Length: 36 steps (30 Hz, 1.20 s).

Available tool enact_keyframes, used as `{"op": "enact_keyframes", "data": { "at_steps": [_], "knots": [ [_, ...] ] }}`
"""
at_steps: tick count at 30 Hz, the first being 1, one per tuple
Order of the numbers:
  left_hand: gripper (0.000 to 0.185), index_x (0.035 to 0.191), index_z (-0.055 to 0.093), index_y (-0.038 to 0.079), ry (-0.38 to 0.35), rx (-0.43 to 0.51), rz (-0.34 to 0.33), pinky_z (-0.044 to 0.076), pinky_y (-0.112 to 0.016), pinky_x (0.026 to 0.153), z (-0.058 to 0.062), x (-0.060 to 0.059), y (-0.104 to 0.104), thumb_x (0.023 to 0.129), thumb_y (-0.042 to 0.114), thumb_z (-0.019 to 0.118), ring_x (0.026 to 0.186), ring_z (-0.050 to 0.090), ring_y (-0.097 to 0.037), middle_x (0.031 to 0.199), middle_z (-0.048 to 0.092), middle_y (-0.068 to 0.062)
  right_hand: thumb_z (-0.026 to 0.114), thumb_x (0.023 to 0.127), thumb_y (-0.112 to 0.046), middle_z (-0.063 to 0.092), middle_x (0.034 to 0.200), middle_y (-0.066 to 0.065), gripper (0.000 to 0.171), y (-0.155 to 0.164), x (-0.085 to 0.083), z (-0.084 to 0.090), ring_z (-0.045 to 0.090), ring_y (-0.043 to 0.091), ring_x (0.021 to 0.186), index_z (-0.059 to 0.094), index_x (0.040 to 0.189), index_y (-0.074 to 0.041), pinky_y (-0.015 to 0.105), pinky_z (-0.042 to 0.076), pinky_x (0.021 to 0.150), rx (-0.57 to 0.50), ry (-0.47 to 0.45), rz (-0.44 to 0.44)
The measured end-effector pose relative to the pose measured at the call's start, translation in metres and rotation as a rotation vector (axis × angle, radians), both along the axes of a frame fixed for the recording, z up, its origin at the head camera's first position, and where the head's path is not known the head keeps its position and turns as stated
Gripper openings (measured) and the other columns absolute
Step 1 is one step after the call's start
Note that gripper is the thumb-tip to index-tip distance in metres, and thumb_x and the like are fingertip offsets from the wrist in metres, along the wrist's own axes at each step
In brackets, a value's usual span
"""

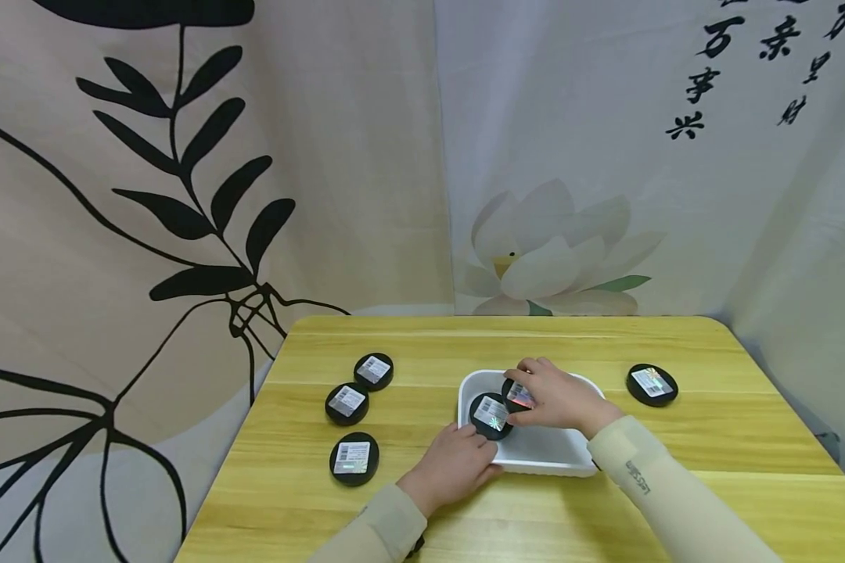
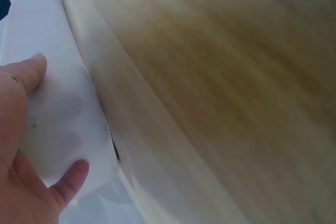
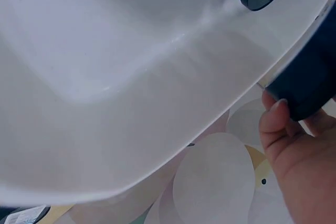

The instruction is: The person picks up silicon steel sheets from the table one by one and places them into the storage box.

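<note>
My right hand (image 1: 559,397) pinches a flat black round disc (image 1: 519,395) with a barcode label, thumb on the near side and fingers on the far side. It overlaps the left half of the white tray (image 1: 545,461) in the head view. The right wrist view has this disc (image 3: 310,74) beside the tray's rim. Another labelled disc (image 1: 491,416) lies inside the tray at the left, close by the held one. My left hand (image 1: 454,463) holds the tray's front left corner. In the left wrist view, two digits (image 2: 73,177) rest against its outer wall.
To the left on the wooden table (image 1: 275,500) lie three more black discs, at the back (image 1: 374,371), middle (image 1: 347,403) and front (image 1: 354,459). One disc (image 1: 652,385) lies right of the tray. A printed cloth (image 1: 366,156) hangs behind the table.
</note>
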<state>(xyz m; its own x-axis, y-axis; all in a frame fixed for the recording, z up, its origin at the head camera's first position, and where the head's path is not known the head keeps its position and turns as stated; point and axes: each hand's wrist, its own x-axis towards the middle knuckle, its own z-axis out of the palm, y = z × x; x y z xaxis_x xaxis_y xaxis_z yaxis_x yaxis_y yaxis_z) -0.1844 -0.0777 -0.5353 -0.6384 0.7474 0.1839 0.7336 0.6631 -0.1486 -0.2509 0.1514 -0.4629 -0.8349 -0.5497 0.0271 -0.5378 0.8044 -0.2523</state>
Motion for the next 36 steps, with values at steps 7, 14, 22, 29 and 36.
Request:
{"op": "enact_keyframes", "data": {
  "at_steps": [7,14,22,29,36],
  "knots": [
    [0.032,0.089,0.058,0.027,-0.027,-0.011,0.010,0.044,-0.030,0.081,-0.001,-0.001,0.001,0.103,0.054,0.048,0.089,0.056,-0.010,0.092,0.068,0.012,0.080,0.079,-0.048,0.058,0.133,0.014,0.073,-0.004,-0.003,-0.001,0.054,0.028,0.116,0.059,0.138,-0.010,0.045,0.052,0.092,0.001,-0.024,0.011],
    [0.032,0.089,0.058,0.026,-0.027,-0.016,0.012,0.044,-0.030,0.082,0.001,-0.001,0.000,0.103,0.054,0.048,0.090,0.056,-0.010,0.092,0.068,0.012,0.080,0.078,-0.048,0.060,0.129,0.012,0.072,-0.007,-0.009,-0.006,0.055,0.025,0.111,0.060,0.136,-0.010,0.042,0.051,0.091,-0.001,-0.004,0.053],
    [0.031,0.088,0.058,0.027,-0.017,-0.013,-0.001,0.044,-0.029,0.080,0.000,0.000,0.000,0.102,0.053,0.050,0.090,0.057,-0.010,0.091,0.068,0.013,0.081,0.078,-0.048,0.059,0.132,0.013,0.074,-0.009,-0.015,-0.011,0.055,0.026,0.115,0.059,0.138,-0.009,0.045,0.051,0.094,-0.001,-0.021,0.087],
    [0.030,0.088,0.058,0.027,-0.017,-0.009,-0.002,0.044,-0.028,0.080,0.001,0.001,0.001,0.102,0.053,0.051,0.091,0.057,-0.009,0.092,0.068,0.013,0.080,0.079,-0.049,0.059,0.134,0.012,0.075,-0.011,-0.015,-0.013,0.055,0.025,0.115,0.058,0.139,-0.011,0.044,0.051,0.094,0.001,-0.042,0.093],
    [0.030,0.090,0.060,0.027,0.001,-0.010,-0.002,0.044,-0.029,0.079,0.001,0.001,0.001,0.102,0.053,0.051,0.090,0.058,-0.009,0.094,0.070,0.013,0.081,0.079,-0.047,0.059,0.133,0.012,0.073,-0.017,-0.016,-0.011,0.056,0.026,0.116,0.059,0.139,-0.011,0.045,0.052,0.094,0.016,-0.027,0.117]
  ]
}}
